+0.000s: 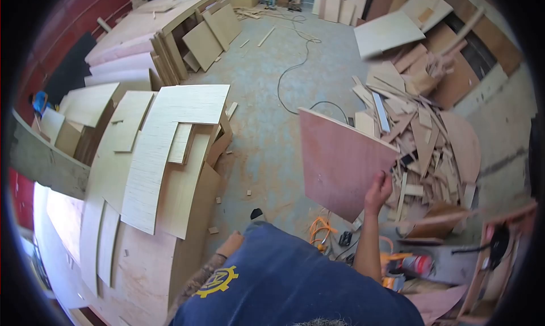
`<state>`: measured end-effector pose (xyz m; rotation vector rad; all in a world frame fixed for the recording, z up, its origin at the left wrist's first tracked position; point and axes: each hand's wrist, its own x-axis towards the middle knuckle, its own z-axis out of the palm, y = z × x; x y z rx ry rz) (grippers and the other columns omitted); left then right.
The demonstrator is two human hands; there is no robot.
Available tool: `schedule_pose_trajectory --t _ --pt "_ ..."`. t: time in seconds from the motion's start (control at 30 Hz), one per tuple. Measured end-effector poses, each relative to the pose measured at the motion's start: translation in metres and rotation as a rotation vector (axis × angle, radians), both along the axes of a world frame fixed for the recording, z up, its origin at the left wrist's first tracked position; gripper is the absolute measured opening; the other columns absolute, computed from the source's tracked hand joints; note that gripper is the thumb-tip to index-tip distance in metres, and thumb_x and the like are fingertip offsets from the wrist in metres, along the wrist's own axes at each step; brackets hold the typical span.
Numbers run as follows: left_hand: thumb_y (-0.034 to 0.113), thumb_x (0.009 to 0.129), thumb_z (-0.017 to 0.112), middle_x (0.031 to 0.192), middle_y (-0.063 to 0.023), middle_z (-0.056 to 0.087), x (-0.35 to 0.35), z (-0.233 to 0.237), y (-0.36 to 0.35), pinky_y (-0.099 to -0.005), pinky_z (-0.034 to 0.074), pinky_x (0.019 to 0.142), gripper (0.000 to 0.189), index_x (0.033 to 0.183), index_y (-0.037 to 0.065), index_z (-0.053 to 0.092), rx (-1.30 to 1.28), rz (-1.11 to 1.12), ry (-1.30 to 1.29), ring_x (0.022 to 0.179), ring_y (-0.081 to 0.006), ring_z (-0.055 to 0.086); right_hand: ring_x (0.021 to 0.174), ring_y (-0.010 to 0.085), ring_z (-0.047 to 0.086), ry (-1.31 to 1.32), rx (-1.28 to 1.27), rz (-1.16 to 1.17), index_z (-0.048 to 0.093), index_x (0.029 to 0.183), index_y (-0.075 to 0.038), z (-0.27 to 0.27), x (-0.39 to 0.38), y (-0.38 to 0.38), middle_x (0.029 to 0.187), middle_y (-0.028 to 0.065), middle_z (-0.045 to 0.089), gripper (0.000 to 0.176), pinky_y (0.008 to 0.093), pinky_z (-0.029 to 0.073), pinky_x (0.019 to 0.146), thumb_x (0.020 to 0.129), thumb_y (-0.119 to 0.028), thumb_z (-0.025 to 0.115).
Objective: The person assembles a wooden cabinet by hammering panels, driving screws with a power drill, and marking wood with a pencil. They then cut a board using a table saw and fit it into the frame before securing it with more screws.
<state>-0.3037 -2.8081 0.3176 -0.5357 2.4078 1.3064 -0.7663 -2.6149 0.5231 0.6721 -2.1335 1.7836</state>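
Note:
My right hand (379, 193) grips the right edge of a reddish-brown plywood panel (343, 164), which hangs tilted above the floor with its pale cut edge upward. Down beside my body, my left hand (231, 243) is near the side of the plywood stack, its fingers too small and partly hidden to read. On that stack lie a pale grooved sheet (164, 138) and a smaller light strip (180, 144).
A heap of wood offcuts (423, 133) covers the floor at right. A black cable (282, 79) crosses the floor (255, 99). An orange cord (322, 228) and a red-and-orange tool (417, 264) lie at lower right. More panels (204, 42) lean at upper left.

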Motion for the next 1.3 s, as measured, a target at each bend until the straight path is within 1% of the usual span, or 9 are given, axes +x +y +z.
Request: schedule_pose_trajectory --t 0.2,0.37,0.43,0.5,0.57,0.73,1.03,1.13,1.3 --pt "0.031 0.096 0.060 0.107 -0.0280 0.070 -0.115 0.014 -0.164 -0.0502 0.052 0.096 0.036 0.113 0.000 0.068 -0.103 0.038 0.050 0.104 -0.0449 0.067 0.078 0.0118 0.047 0.007 -0.018 -0.403 0.058 0.094 0.001 -0.015 -0.090 -0.036 0.083 0.0000 0.052 0.027 0.0287 0.043 0.075 0.108 -0.022 0.058" --pt "0.030 0.097 0.058 0.098 -0.0277 0.069 -0.192 -0.098 -0.257 -0.0548 0.053 0.092 0.033 0.106 0.000 0.068 -0.190 0.014 0.024 0.099 -0.0479 0.066 0.076 0.0142 0.046 0.045 0.033 -0.656 0.057 0.093 0.002 -0.011 -0.163 -0.108 0.080 0.0014 0.052 0.036 0.0314 0.042 0.071 0.109 -0.029 0.056" --pt "0.032 0.097 0.058 0.101 -0.0283 0.070 -0.252 -0.108 -0.307 -0.0552 0.053 0.091 0.035 0.108 0.000 0.069 -0.154 0.009 0.073 0.101 -0.0477 0.067 0.076 0.0143 0.046 0.054 0.019 -0.626 0.057 0.093 0.003 -0.021 -0.218 -0.146 0.080 0.0017 0.052 0.036 0.0316 0.042 0.070 0.109 -0.030 0.056" --pt "0.035 0.096 0.056 0.106 -0.0287 0.072 -0.301 -0.100 -0.350 -0.0545 0.054 0.090 0.041 0.107 -0.001 0.073 -0.121 0.101 -0.248 0.103 -0.0473 0.068 0.076 0.0143 0.046 0.048 0.009 -0.584 0.057 0.093 0.003 -0.032 -0.287 -0.195 0.079 0.0020 0.052 0.037 0.0318 0.042 0.070 0.110 -0.031 0.056" --pt "0.036 0.095 0.056 0.106 -0.0287 0.072 -0.347 -0.056 -0.405 -0.0536 0.054 0.089 0.042 0.105 0.000 0.074 -0.125 0.079 -0.308 0.102 -0.0468 0.069 0.080 0.0184 0.051 -0.033 0.130 -0.478 0.061 0.098 0.006 -0.047 -0.349 -0.251 0.084 0.0052 0.058 0.041 0.0329 0.047 0.078 0.109 -0.034 0.056" --pt "0.034 0.091 0.057 0.097 -0.0294 0.071 -0.472 0.070 -0.528 -0.0523 0.054 0.088 0.039 0.100 0.002 0.077 -0.174 -0.041 -0.347 0.097 -0.0448 0.070 0.073 0.0137 0.047 0.102 -0.045 -0.187 0.057 0.092 0.000 0.000 -0.469 -0.483 0.077 0.0012 0.051 0.036 0.0300 0.042 0.068 0.108 -0.032 0.059" --pt "0.036 0.096 0.065 0.103 -0.0227 0.073 -0.648 0.006 -0.717 -0.0533 0.055 0.086 0.033 0.107 0.005 0.072 -0.152 0.281 -0.112 0.100 -0.0439 0.069 0.081 0.0110 0.046 0.087 -0.136 0.128 0.057 0.096 -0.002 0.044 -0.668 -0.734 0.085 -0.0014 0.051 0.036 0.0270 0.041 0.075 0.109 -0.036 0.057" --pt "0.052 0.094 0.065 0.102 -0.0238 0.074 -0.713 0.007 -0.818 -0.0519 0.055 0.086 0.050 0.106 0.004 0.072 -0.146 0.428 -0.158 0.100 -0.0423 0.070 0.094 0.0157 0.053 0.029 -0.228 -0.001 0.062 0.109 0.000 0.053 -0.725 -0.781 0.101 0.0032 0.060 0.042 0.0315 0.044 0.089 0.107 -0.042 0.060" --pt "0.070 0.090 0.063 0.099 -0.0255 0.073 -0.835 0.110 -1.000 -0.0497 0.055 0.086 0.073 0.107 0.000 0.071 -0.268 0.341 -0.168 0.099 -0.0423 0.071 0.135 0.0287 0.048 -0.178 -0.671 -0.179 0.049 0.143 0.008 0.091 -0.775 -0.854 0.148 0.0191 0.050 0.066 0.0430 0.036 0.118 0.106 -0.046 0.057"
